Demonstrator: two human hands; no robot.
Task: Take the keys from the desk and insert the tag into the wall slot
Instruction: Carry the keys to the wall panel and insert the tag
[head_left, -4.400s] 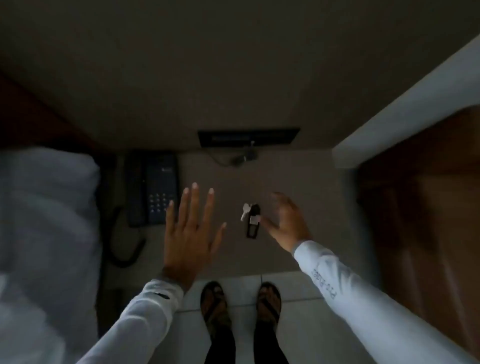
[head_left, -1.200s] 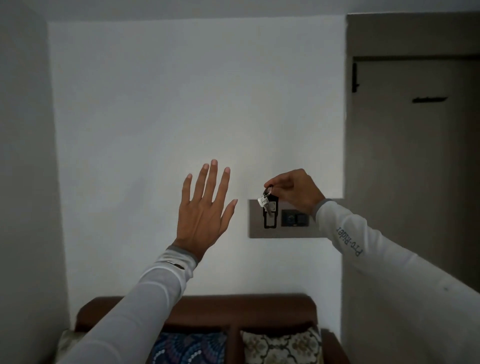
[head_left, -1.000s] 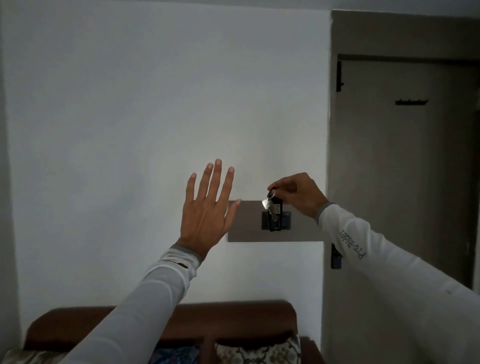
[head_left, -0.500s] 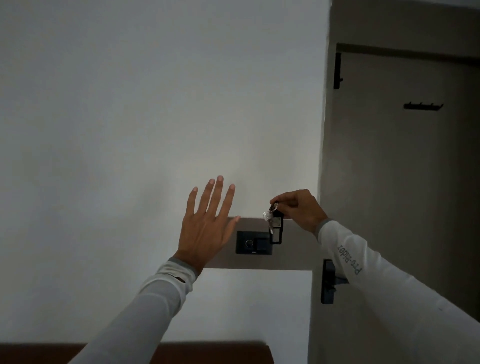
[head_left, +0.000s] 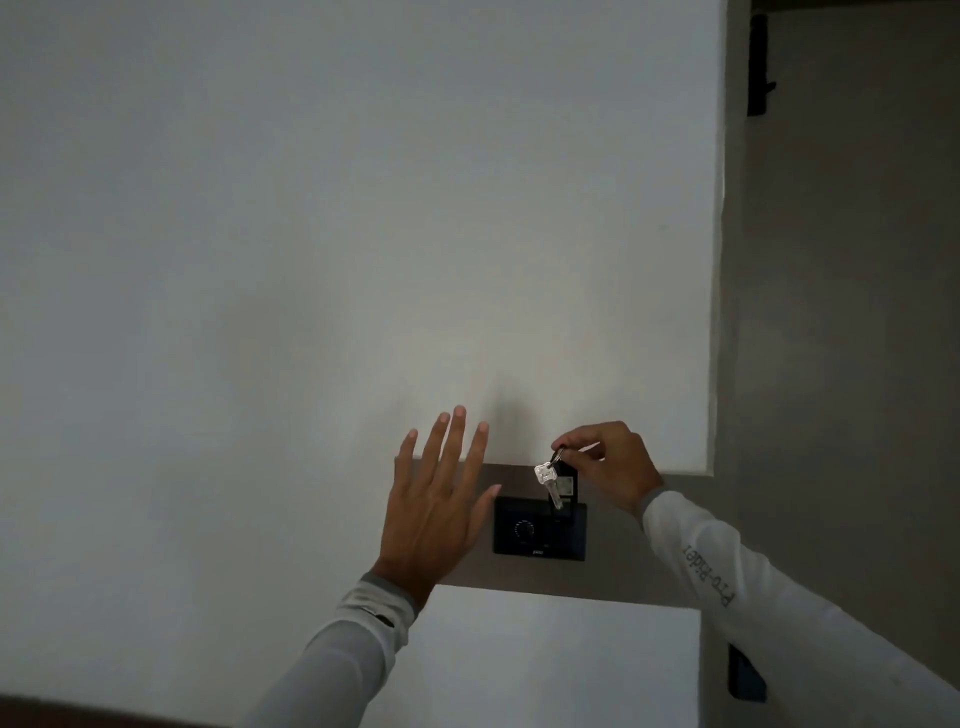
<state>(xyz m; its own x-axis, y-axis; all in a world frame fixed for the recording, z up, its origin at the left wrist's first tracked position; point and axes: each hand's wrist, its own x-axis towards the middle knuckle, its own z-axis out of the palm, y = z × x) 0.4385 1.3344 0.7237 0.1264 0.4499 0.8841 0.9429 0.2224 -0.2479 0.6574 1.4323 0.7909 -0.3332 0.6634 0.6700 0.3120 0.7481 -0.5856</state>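
My right hand (head_left: 610, 460) pinches the ring of the keys (head_left: 549, 480), a silver key hanging in front of a black tag (head_left: 566, 486). The tag's lower end sits at the top edge of the black wall slot unit (head_left: 537, 530), which is mounted on a brown wall panel (head_left: 613, 566); I cannot tell how deep the tag is in. My left hand (head_left: 439, 501) is held up flat with fingers spread, just left of the slot unit, holding nothing.
A white wall (head_left: 311, 234) fills most of the view. A door (head_left: 841, 364) stands to the right, with its dark handle (head_left: 745, 675) low and a black hinge (head_left: 758, 73) at the top. A dark wooden edge (head_left: 78, 714) shows at the bottom left.
The view has drawn closer to the wall. My right hand has brought the keys over the slot unit, and the tag now hangs at its top right instead of beside it.
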